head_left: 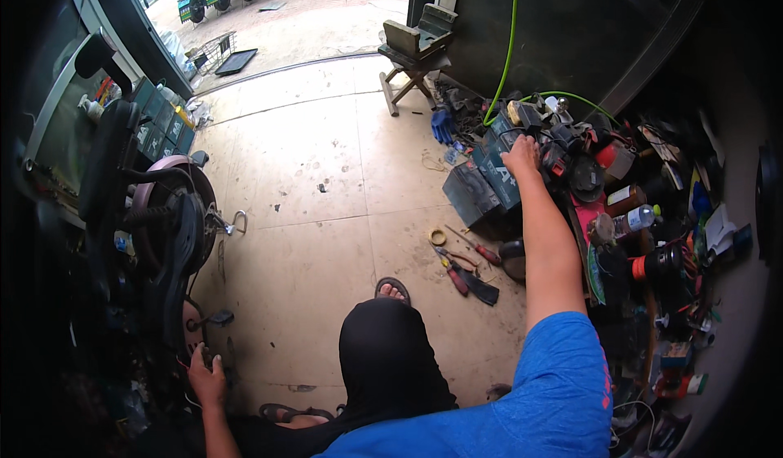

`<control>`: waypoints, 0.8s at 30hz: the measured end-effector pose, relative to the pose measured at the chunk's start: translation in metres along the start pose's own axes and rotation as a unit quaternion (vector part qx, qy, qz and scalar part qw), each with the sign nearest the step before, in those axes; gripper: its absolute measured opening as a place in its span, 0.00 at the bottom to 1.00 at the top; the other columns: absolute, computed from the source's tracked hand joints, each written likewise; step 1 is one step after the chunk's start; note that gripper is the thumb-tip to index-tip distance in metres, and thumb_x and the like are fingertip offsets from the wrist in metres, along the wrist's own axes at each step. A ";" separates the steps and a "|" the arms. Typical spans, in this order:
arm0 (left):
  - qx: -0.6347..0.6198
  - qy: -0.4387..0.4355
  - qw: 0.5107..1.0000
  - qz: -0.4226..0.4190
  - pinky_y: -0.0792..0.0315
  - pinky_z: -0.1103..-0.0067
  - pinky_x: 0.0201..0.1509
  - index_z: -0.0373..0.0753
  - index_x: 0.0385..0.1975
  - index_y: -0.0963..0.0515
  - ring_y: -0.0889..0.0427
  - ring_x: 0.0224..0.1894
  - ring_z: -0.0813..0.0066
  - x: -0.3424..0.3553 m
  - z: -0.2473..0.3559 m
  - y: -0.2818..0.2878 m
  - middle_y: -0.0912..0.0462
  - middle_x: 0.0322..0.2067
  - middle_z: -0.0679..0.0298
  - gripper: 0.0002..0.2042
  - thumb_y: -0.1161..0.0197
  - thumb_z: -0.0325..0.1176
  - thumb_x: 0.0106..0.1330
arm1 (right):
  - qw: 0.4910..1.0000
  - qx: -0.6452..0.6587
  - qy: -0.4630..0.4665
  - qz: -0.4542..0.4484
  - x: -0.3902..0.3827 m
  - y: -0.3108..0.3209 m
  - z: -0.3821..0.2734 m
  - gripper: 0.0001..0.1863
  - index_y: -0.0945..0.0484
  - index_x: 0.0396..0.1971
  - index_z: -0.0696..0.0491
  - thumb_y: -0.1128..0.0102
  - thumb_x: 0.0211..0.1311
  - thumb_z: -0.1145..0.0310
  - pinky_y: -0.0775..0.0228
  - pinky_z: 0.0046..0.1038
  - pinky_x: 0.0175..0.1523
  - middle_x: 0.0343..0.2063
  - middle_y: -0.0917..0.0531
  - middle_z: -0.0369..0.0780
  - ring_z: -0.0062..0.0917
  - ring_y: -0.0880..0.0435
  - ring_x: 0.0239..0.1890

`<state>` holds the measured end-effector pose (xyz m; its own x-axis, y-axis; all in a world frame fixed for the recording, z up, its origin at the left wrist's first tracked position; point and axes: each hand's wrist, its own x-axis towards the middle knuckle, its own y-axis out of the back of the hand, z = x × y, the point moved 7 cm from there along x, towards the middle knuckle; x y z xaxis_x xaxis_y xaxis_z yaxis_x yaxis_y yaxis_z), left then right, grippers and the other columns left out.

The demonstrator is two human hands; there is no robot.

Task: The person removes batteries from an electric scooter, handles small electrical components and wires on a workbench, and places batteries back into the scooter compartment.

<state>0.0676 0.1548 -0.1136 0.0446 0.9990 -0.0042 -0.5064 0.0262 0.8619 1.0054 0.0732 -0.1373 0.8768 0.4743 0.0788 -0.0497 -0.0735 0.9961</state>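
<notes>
Head view shows us our right hand (522,156) with curled fingers at the upper end of the dark green-grey box-shaped batteries (473,193) on the beige tiled floor (294,270); whether it grips something, we cannot tell. Our left hand (208,376), well to the left of the batteries, is loosely open near the black-and-pink scooter (189,238). We judge the work to be at reaching only: no thing is visibly lifted, and the red-handled metal pliers (449,269) lie free, nearer to us than the batteries.

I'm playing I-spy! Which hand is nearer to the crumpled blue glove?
Right. The right hand, at a dark boxy battery, is just right of the glove; the left hand is far off, at lower left.
</notes>
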 end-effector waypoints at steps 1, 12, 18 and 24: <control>0.027 -0.011 1.000 -0.004 0.24 0.68 0.62 0.31 0.62 0.25 0.16 0.56 0.55 0.001 0.006 -0.003 0.16 0.55 0.46 0.25 0.32 0.25 0.64 | 1.000 -0.009 0.001 0.008 0.006 -0.003 0.000 0.37 0.26 0.59 0.58 0.21 0.52 0.55 0.33 0.37 0.71 0.60 0.23 0.47 0.42 0.26 0.66; 0.093 -0.120 0.983 -0.101 0.26 0.65 0.63 0.33 0.60 0.25 0.20 0.58 0.45 0.013 0.064 -0.047 0.19 0.55 0.46 0.24 0.32 0.26 0.63 | 0.976 0.044 0.207 0.049 -0.041 0.019 -0.027 0.47 0.28 0.63 0.55 0.15 0.39 0.62 0.34 0.40 0.70 0.57 0.23 0.47 0.45 0.27 0.64; 0.090 -0.125 0.980 -0.123 0.26 0.64 0.62 0.33 0.59 0.24 0.19 0.57 0.44 0.014 0.064 -0.058 0.19 0.54 0.46 0.23 0.32 0.27 0.62 | 0.929 0.005 0.370 0.026 -0.058 0.016 -0.030 0.46 0.29 0.64 0.53 0.19 0.39 0.67 0.36 0.41 0.71 0.59 0.24 0.44 0.41 0.27 0.64; 0.088 -0.126 0.978 -0.143 0.24 0.61 0.59 0.35 0.56 0.23 0.20 0.55 0.41 0.012 0.077 -0.061 0.18 0.53 0.46 0.22 0.31 0.29 0.62 | 0.902 -0.100 0.403 -0.120 -0.006 0.006 -0.067 0.40 0.27 0.50 0.55 0.16 0.32 0.62 0.28 0.45 0.62 0.47 0.15 0.51 0.48 0.19 0.57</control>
<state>0.1651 0.1625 -0.1274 0.3851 0.9102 -0.1522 -0.2874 0.2750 0.9175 0.9677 0.1280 -0.1287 0.2461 0.9446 -0.2172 -0.0605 0.2387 0.9692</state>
